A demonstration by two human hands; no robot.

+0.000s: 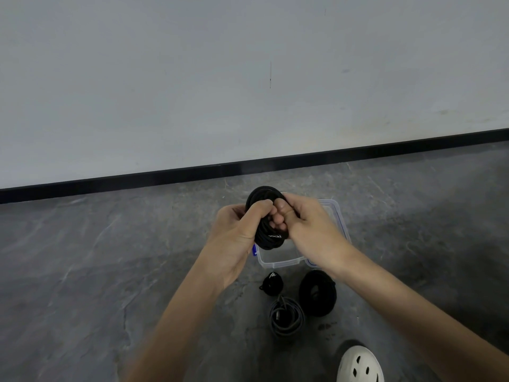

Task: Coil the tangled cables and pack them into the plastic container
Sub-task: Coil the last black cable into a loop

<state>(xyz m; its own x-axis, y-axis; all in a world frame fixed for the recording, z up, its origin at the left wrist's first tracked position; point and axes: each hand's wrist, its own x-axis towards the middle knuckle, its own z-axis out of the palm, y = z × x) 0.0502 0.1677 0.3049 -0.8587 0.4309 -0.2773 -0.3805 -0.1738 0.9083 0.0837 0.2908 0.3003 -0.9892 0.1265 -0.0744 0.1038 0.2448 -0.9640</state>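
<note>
Grey, marbled flooring fills the lower half of the frame, meeting a pale wall along a black baseboard that slants across the middle. Just below the centre, both hands hold a black cable coil (265,216) up in the air, above a clear plastic container (340,216) that sits open on the floor with a blue clip at its near left corner. The left hand (237,230) wraps the coil's left side, thumb pressed over the top of the loops and fingers curled behind them. The right hand (305,227) closes on the right side, its fingers bent inward and pinching the strands, apparently tucking an end or a strap around the bundle, though the exact contact is hidden by the knuckles. White lettering shows on the coil's lower edge. On the floor toward the lower centre lie three finished bundles, all outside the container: a small black bundle (271,283), a wide black ring (318,292) to its right, and a grey coil (286,317) below them. A white perforated shoe (358,365) peeks in at the bottom right. The step in hand looks like securing this coil; next it should go down into the container, kept squeezed so the loops do not spring apart.
</note>
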